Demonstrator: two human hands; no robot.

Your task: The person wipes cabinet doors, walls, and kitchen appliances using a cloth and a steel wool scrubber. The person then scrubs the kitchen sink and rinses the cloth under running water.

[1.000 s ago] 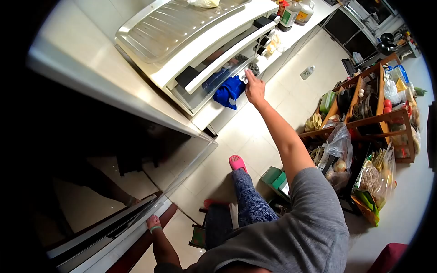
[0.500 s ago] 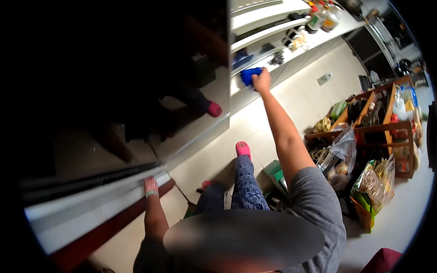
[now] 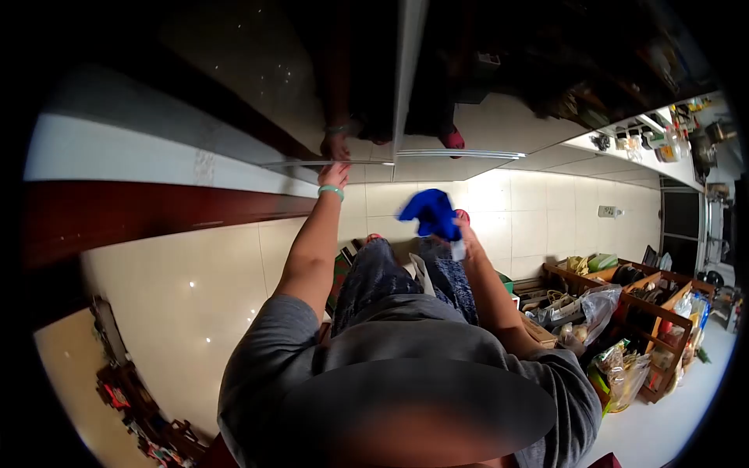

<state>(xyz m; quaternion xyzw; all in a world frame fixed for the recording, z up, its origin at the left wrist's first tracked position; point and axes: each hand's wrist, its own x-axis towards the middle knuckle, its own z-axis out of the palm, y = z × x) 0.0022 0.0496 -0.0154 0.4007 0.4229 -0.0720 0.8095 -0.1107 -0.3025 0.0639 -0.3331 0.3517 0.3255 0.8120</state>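
Observation:
A blue cloth [image 3: 431,214] hangs bunched from my right hand [image 3: 466,239], whose fingers are closed on it, above my knees. A small white piece shows at the cloth's lower edge. My left hand [image 3: 335,173], with a pale green band at the wrist, is at the bottom edge of a dark glossy door [image 3: 312,93]; its fingertips touch the edge, and how they are bent is hard to tell. The door's surface reflects my arm and a pink slipper.
At the right a wooden rack [image 3: 659,312] holds bags, pans and food. A counter [image 3: 679,168] with bottles runs along the upper right. A bottle [image 3: 610,211] lies on the tiled floor. Dark red trim [image 3: 156,214] crosses the left.
My right hand has picked up the blue cloth from beside the white oven and brought it back near my body. The view has turned left towards the dark door, and my left hand remains at its edge.

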